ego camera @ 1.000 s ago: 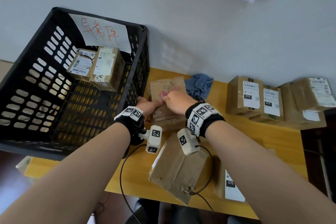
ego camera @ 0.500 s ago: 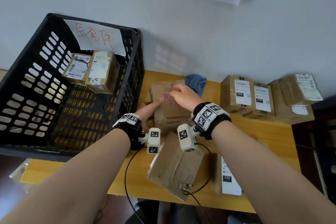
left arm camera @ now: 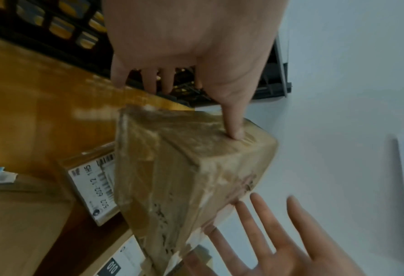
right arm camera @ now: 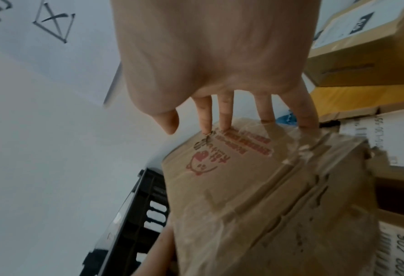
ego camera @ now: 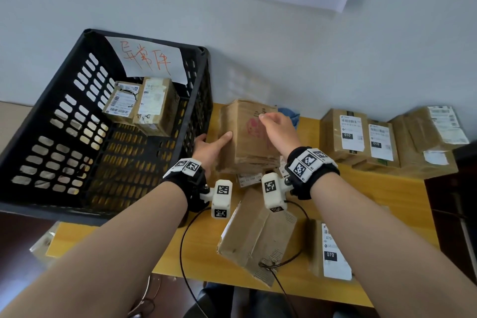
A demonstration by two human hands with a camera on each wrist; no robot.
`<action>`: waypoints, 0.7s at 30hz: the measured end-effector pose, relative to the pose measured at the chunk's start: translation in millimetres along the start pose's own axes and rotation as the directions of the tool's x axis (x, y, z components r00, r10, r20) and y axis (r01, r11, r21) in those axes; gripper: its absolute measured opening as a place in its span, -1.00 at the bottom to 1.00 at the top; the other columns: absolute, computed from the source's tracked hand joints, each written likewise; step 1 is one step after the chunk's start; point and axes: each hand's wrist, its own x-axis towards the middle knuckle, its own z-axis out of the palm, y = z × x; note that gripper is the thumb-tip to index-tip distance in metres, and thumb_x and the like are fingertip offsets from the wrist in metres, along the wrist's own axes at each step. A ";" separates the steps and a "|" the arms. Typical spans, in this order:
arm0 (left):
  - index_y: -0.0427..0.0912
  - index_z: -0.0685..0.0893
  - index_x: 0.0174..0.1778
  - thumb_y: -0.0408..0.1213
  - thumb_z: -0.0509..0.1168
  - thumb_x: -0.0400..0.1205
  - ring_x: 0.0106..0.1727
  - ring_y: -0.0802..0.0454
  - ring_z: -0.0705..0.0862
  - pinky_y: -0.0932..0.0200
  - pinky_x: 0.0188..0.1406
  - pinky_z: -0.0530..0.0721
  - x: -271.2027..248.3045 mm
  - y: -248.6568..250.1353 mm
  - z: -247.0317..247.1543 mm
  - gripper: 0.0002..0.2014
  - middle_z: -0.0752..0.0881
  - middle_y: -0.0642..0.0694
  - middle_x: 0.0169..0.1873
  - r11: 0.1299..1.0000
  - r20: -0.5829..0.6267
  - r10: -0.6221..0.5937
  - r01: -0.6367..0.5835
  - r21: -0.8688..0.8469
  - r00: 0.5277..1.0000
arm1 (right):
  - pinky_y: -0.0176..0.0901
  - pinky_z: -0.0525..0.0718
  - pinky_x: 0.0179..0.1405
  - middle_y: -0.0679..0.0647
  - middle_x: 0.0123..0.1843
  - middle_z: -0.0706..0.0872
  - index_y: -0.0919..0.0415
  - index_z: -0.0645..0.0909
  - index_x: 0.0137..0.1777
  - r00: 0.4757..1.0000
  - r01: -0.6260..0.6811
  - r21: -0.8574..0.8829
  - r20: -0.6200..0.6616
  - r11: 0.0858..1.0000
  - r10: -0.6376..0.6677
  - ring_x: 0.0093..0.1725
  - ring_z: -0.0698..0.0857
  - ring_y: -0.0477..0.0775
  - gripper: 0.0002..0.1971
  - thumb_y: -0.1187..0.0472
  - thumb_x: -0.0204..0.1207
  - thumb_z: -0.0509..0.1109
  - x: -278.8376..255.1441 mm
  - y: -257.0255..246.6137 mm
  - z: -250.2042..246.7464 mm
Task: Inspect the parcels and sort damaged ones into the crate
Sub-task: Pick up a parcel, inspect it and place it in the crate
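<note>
A crumpled brown parcel (ego camera: 247,142) with a red stamp and wrinkled tape stands tilted up beside the black crate (ego camera: 51,100). My left hand (ego camera: 211,144) grips its left edge, thumb pressed on the front face (left arm camera: 234,128), fingers behind. My right hand (ego camera: 277,129) reaches over the top, its straight fingertips (right arm camera: 222,119) touching the parcel's far edge (right arm camera: 267,196), thumb free. In the left wrist view the parcel (left arm camera: 184,177) fills the middle, and the right hand (left arm camera: 279,242) shows spread fingers. Two parcels (ego camera: 121,102) (ego camera: 157,106) lie in the crate.
The yellow table (ego camera: 374,193) carries a row of labelled parcels (ego camera: 343,134) (ego camera: 380,144) (ego camera: 426,142) at the right. A creased parcel (ego camera: 258,235) and one marked 070 (ego camera: 333,250) lie near the front edge. A blue cloth (ego camera: 291,115) sits behind the held parcel. A handwritten sign (ego camera: 147,59) hangs on the crate.
The crumpled parcel has been raised and tipped more upright. My right hand moved up to its top edge, and my left hand shifted to its left side.
</note>
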 end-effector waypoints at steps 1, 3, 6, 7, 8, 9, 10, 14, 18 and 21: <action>-0.07 0.34 0.70 0.15 0.67 0.44 0.40 -0.19 0.64 -0.23 0.46 0.65 0.2 1.8 -1.9 -0.01 0.62 -0.14 0.43 0.998 0.026 -0.041 0.042 -0.040 0.999 | 0.03 0.54 0.43 0.16 0.49 0.67 0.25 0.63 0.49 1.000 -0.012 0.017 0.019 1.000 0.011 0.50 0.60 0.20 -0.52 -0.09 0.79 0.24 -2.5 -2.3 -2.4; -0.13 0.50 0.54 0.31 0.74 0.18 0.31 -0.21 0.73 -0.29 0.36 0.74 0.5 6.7 -3.9 0.09 0.71 -0.16 0.36 0.996 0.057 -0.063 0.066 -0.064 0.996 | 0.09 0.51 0.54 0.08 0.47 0.65 0.19 0.57 0.57 0.995 -0.059 0.052 0.082 0.997 0.055 0.49 0.58 0.14 -0.49 -0.13 0.82 0.16 -2.1 -1.9 -2.8; -0.13 0.41 0.55 0.15 0.74 0.32 0.19 -0.13 0.76 -0.15 0.13 0.82 -2.3 13.0 0.6 -0.02 0.71 -0.14 0.26 0.999 0.029 0.021 -0.022 0.047 0.999 | 0.20 0.58 0.50 0.08 0.34 0.73 0.14 0.65 0.42 0.977 -0.149 0.083 0.169 0.985 0.134 0.33 0.68 0.14 -0.45 -0.27 0.77 0.13 3.4 5.2 4.1; -0.13 0.39 0.52 0.03 0.74 0.39 0.14 -0.05 0.76 -0.04 0.02 0.81 -1.7 12.1 4.7 -0.10 0.70 -0.10 0.20 0.991 0.013 0.067 -0.068 0.115 0.998 | 0.19 0.60 0.47 0.08 0.36 0.74 0.10 0.66 0.40 0.970 -0.170 0.069 0.188 0.983 0.155 0.33 0.69 0.13 -0.42 -0.33 0.73 0.12 4.3 6.7 6.3; -0.12 0.39 0.47 -0.06 0.73 0.42 0.08 0.01 0.74 0.04 -0.06 0.78 -3.3 11.0 9.5 -0.17 0.69 -0.07 0.14 0.982 0.002 0.105 -0.104 0.161 0.994 | 0.19 0.58 0.49 0.09 0.43 0.71 0.12 0.63 0.47 0.965 -0.176 0.048 0.203 0.983 0.163 0.36 0.68 0.14 -0.36 -0.36 0.71 0.11 6.0 8.1 8.6; -0.12 0.39 0.43 -0.11 0.73 0.43 0.06 0.03 0.74 0.06 -0.06 0.77 -3.2 8.8 13.2 -0.22 0.69 -0.06 0.12 0.977 -0.012 0.120 -0.116 0.178 0.993 | 0.20 0.55 0.52 0.12 0.48 0.67 0.18 0.58 0.55 0.964 -0.175 0.002 0.202 0.985 0.171 0.38 0.65 0.16 -0.32 -0.33 0.74 0.09 2.3 5.3 8.2; -0.11 0.40 0.39 -0.13 0.73 0.44 0.07 0.01 0.75 0.06 -0.04 0.76 -1.7 6.2 15.8 -0.25 0.70 -0.08 0.13 0.977 -0.023 0.121 -0.115 0.180 0.992 | 0.19 0.54 0.52 0.20 0.50 0.66 0.28 0.55 0.57 0.968 -0.163 -0.035 0.187 0.986 0.167 0.36 0.65 0.21 -0.32 -0.27 0.78 0.07 2.7 5.5 8.1; -0.09 0.42 0.31 -0.09 0.70 0.48 0.09 -0.04 0.73 0.14 -0.23 0.65 1.7 5.5 20.3 -0.34 0.71 -0.12 0.18 0.978 -0.020 0.109 -0.104 0.179 0.994 | 0.09 0.61 0.30 0.39 0.32 0.74 0.43 0.66 0.39 0.993 0.096 -0.152 0.086 0.984 -0.083 0.28 0.70 0.33 -0.42 -0.10 0.84 0.09 2.1 -0.2 -1.2; -0.11 0.42 0.34 -0.12 0.67 0.52 -0.08 0.10 0.69 0.15 -0.32 0.61 4.5 7.7 19.6 -0.37 0.67 -0.02 -0.02 0.983 0.019 0.042 -0.045 0.179 0.999 | 0.04 0.68 0.12 0.15 -0.01 0.88 0.32 0.83 0.17 0.938 0.326 -0.283 0.217 0.902 -0.271 0.06 0.81 0.24 -0.37 -0.15 0.84 0.06 2.7 -14.1 -1.8; -0.14 0.43 0.42 -0.12 0.66 0.54 -0.10 0.11 0.67 0.15 -0.33 0.60 4.2 10.7 17.1 -0.34 0.68 -0.06 0.05 0.988 0.038 0.000 -0.006 0.152 0.999 | 0.09 0.68 0.19 0.36 0.09 0.83 0.45 0.78 0.09 0.923 0.322 -0.406 0.337 0.855 -0.188 0.12 0.78 0.36 -0.30 -0.13 0.86 -0.04 2.5 -15.2 7.5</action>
